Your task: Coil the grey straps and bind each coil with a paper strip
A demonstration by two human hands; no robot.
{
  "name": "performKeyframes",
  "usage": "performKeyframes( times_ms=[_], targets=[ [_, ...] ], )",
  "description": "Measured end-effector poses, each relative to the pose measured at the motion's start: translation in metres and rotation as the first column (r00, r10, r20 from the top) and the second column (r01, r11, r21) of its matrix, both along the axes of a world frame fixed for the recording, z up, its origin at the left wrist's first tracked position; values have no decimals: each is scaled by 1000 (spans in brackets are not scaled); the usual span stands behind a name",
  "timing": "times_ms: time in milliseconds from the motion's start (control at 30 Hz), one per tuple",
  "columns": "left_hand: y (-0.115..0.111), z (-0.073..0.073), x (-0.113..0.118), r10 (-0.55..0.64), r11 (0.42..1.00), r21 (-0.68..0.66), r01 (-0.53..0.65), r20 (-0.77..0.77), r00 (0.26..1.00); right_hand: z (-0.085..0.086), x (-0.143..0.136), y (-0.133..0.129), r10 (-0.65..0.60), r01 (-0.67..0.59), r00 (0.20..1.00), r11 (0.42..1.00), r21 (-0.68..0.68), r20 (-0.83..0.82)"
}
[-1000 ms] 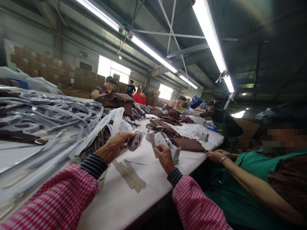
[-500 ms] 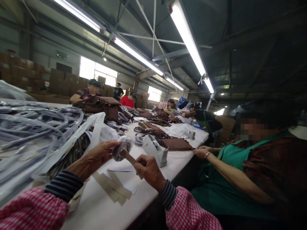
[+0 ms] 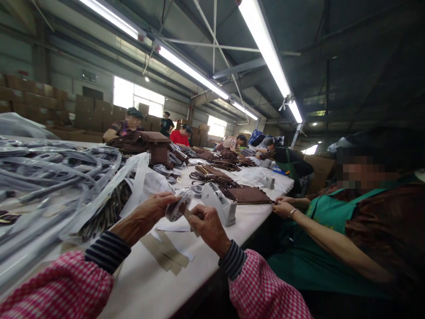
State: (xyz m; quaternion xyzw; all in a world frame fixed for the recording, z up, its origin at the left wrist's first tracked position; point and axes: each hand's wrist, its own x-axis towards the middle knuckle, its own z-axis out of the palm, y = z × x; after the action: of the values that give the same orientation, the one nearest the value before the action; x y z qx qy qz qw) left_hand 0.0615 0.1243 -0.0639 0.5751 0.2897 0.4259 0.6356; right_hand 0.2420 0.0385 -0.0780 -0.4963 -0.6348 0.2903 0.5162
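Note:
My left hand (image 3: 151, 215) is closed on a coiled grey strap (image 3: 175, 209), which appears wrapped in clear film. With my right hand (image 3: 210, 228) I pinch a tan paper strip (image 3: 188, 216), whose far end reaches into the side of the coil. Several more tan strips (image 3: 159, 252) lie overlapping on the table below my hands. Just beyond my right hand stands a white tape dispenser (image 3: 221, 204), and another small coil (image 3: 196, 190) rests behind it.
Film-wrapped grey straps (image 3: 63, 168) and a white plastic bag (image 3: 139, 181) cover the table's left side. Brown bags (image 3: 249, 195) lie further back. At the right, a co-worker in a green apron (image 3: 327, 212) holds the edge of one bag. Other people work along the table (image 3: 212, 274).
My left hand and the coil have moved right, nearer my right hand. Less of the tan strip shows between coil and fingers. The view has shifted slightly.

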Motion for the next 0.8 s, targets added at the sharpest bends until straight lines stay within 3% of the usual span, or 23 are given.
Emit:
performKeyframes(
  times_ms=[133,267,333,400,500,567,633,700,800],
  targets=[
    [-5,-2,7,-40,999,22,40,-3,999,-1,-8,13,-6,9,997,999,40,-79],
    [-8,-1,9,-21,999,47,22,-39,999,-10,-2,6,38,-28,986,998,61,-162],
    [-10,-1,10,3,999,37,0,-70,998,-16,7,-5,30,-19,997,987,158,-72],
    [-13,-2,12,13,1000,22,-11,-103,995,-21,17,-17,-39,-14,986,948,318,160],
    [-23,-5,21,0,1000,11,2,-130,992,-28,32,-31,-190,-125,814,866,485,549],
    [-32,-8,29,-12,1000,14,14,-149,989,-33,41,-38,-251,-206,681,836,508,688],
    [-41,-13,38,-43,999,15,47,-186,982,-38,47,-43,-294,-237,630,809,538,719],
    [-49,-19,47,-75,995,49,90,-251,965,-44,51,-48,-343,-197,659,780,594,669],
    [-58,-35,57,53,943,325,68,-349,936,-55,55,-56,-402,-88,710,764,639,578]
  ],
)
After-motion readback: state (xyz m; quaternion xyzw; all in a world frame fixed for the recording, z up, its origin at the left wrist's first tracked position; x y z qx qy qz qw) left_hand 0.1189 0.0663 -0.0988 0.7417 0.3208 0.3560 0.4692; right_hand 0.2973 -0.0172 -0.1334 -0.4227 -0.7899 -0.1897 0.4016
